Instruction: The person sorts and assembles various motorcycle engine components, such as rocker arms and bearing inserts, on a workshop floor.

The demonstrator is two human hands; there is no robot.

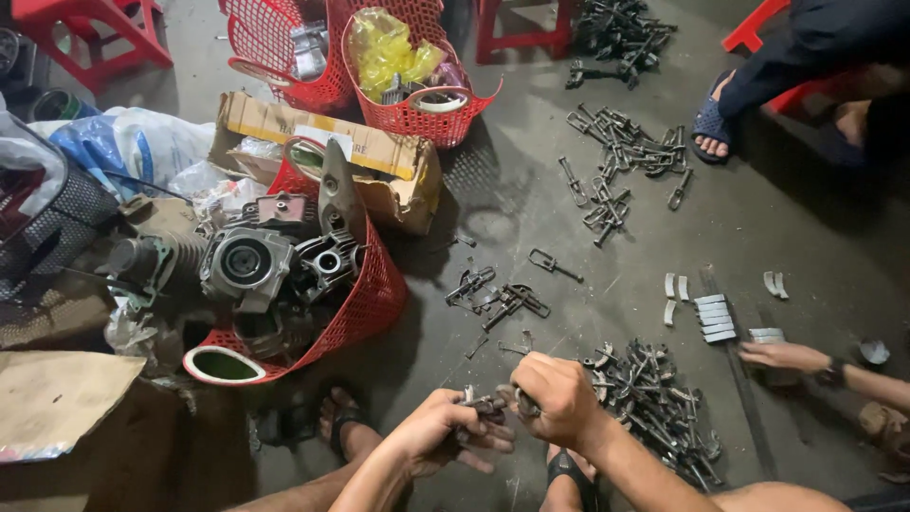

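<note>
Seen from above, a person sits low over a grey concrete floor (787, 228), both bare forearms reaching in from the bottom edge and meeting near the lower middle. The left hand (438, 431) is curled, palm turned partly up, fingers wrapped around a small dark metal part (485, 406) whose long axis runs roughly left to right, its free end pointing toward the other hand. The right hand (559, 398) is closed in a fist, knuckles up, gripping the near end of that same part or a small tool against it (the blur there makes it impossible to say which). The part is held just above the floor, between the person's sandalled feet. Just right of the right hand lies a dense pile of similar dark metal clips (654, 398), and more are scattered farther up the floor (616, 156). To the left, a tipped red plastic basket (365, 303) holds a grey engine casing (248, 265), with a torn cardboard box (379, 152) behind it. At the right edge, another person's hand (785, 356) rests flat on the floor near a row of small pale curved pieces (715, 318).
</note>
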